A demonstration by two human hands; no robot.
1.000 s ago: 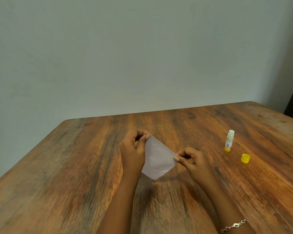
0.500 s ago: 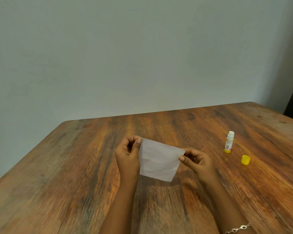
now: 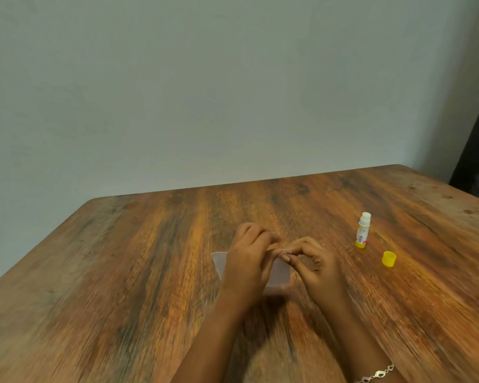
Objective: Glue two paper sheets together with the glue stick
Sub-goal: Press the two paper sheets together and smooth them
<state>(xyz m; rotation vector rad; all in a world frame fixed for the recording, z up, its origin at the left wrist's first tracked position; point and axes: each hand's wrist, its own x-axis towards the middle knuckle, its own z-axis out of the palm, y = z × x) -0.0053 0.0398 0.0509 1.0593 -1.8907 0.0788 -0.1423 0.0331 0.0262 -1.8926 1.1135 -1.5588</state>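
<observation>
- Pale, thin paper sheets (image 3: 280, 275) lie on the brown wooden tabletop (image 3: 122, 272), with the left hand (image 3: 249, 261) flat on top and the right hand (image 3: 315, 264) pinching their far edge.
- Pressing outward from the centre should bond them smoothly.
- Uncapped white glue stick (image 3: 362, 230) stands well right, beside its yellow cap (image 3: 389, 258).

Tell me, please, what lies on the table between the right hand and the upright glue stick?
Nothing: in the head view only bare wooden table shows between the right hand and the glue stick. The yellow cap sits beyond the stick, further right.
</observation>
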